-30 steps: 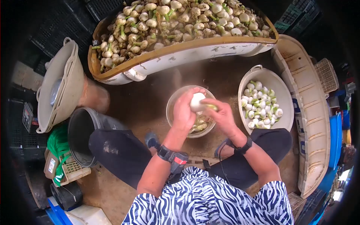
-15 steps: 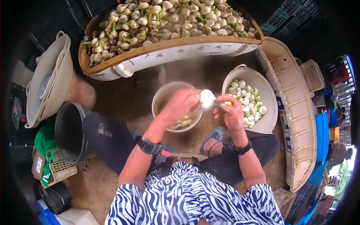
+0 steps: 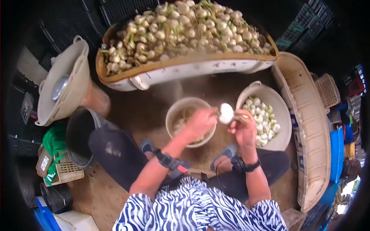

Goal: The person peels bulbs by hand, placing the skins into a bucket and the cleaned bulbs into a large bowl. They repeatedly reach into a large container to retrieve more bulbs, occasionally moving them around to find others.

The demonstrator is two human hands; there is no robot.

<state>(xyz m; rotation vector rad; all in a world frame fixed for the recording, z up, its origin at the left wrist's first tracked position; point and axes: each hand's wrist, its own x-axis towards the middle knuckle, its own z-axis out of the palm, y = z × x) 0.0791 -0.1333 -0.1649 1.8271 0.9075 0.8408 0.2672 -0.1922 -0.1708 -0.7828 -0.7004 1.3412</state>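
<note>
The right hand (image 3: 245, 129) and left hand (image 3: 200, 123) were both closed on one white onion (image 3: 226, 113), held between the small scrap bowl (image 3: 181, 107) and the basin of cleaned onions (image 3: 283, 115). The peeling step looked nearly finished; next, seemingly, a drop rightward into that basin, then a reach to the heaped trough (image 3: 185, 71) beyond.

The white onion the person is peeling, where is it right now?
In the head view the white onion sits mid-frame, held between the left hand and right hand, above the gap between the small bowl and the tub of peeled onions.
</note>
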